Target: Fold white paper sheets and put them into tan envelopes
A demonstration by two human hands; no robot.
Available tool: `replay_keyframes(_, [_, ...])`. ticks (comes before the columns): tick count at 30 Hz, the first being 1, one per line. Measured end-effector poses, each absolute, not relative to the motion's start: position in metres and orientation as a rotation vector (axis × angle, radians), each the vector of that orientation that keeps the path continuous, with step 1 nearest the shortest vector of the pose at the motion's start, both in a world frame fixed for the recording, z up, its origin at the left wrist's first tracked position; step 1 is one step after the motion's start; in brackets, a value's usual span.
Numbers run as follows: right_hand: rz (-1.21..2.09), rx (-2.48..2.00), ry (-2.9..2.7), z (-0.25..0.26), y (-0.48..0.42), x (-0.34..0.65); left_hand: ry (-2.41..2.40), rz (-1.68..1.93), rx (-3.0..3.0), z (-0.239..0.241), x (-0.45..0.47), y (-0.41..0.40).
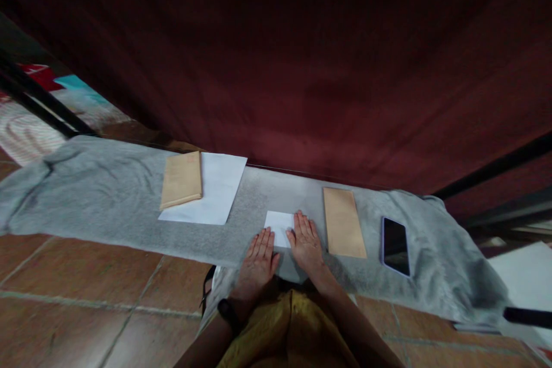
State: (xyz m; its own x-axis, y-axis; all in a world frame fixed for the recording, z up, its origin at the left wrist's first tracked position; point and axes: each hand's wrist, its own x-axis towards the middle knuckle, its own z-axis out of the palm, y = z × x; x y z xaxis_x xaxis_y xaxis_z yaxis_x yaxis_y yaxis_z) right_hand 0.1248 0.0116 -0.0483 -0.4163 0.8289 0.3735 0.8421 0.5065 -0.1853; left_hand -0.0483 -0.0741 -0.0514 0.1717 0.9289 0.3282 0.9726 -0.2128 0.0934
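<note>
A small white piece of paper (279,226) lies flat on the grey cloth in front of me. My left hand (258,259) rests palm down at its lower left corner, fingers stretched out. Along its right edge lies my right hand (306,244), also flat, with the thumb on the paper. Neither hand grips anything. To the right of my right hand is a long brown paper envelope or folded sheet (344,222). A dark-screened phone (395,246) in a purple case lies farther right.
Grey cloth (107,184) covers the long narrow surface. At its left, a stack of brown envelopes or folded paper (181,178) sits on a larger white sheet (222,184). A dark red curtain (302,98) hangs behind. Tiled floor (107,299) lies below; black poles stand at both sides.
</note>
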Motion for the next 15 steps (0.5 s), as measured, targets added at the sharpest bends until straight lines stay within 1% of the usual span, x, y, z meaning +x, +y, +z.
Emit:
replay_keyframes(8, [-0.127,-1.464,-2.320,-0.052,-0.007,0.153,-1.920,-0.484,-2.274,-0.048,-0.044,-0.072])
replay_keyframes(15, [-0.128,-1.492,-2.310,-0.050,-0.009,0.153,-1.913,-0.487,-2.352,-0.032,-0.021,-0.044])
